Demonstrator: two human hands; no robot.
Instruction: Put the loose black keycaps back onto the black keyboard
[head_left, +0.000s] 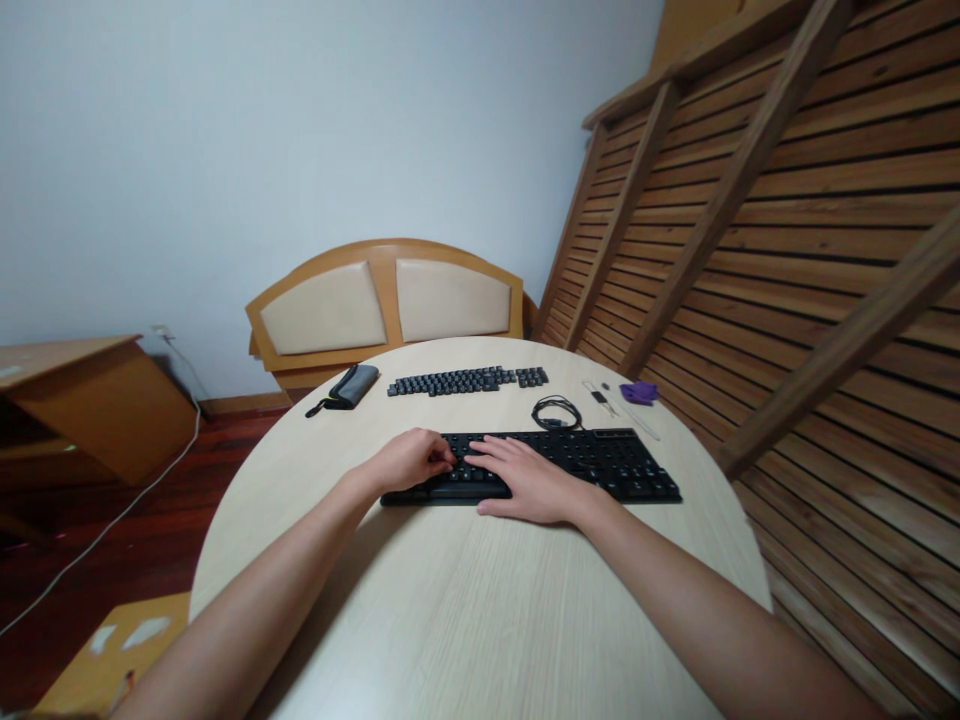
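Observation:
A black keyboard [622, 468] lies lengthwise across the round table, its middle partly covered by my hands. My left hand [415, 460] is closed at the keyboard's left part, thumb and fingers pinched together low over the keys. Whatever is between those fingertips, if anything, is hidden. My right hand [525, 480] rests flat on the middle of the keyboard, fingers stretched out toward the left hand. Behind the keyboard, loose black keycaps [465, 381] sit in rows, with a smaller group of keycaps [532, 377] at their right. The keyboard's coiled cable [556, 412] lies just behind it.
A grey and black pouch [355, 386] lies at the table's back left. At the back right are a purple cloth [637, 393], a small black-and-metal tool [599, 397] and a thin white stick [637, 422]. A wooden slatted panel [750, 240] leans close along the right side.

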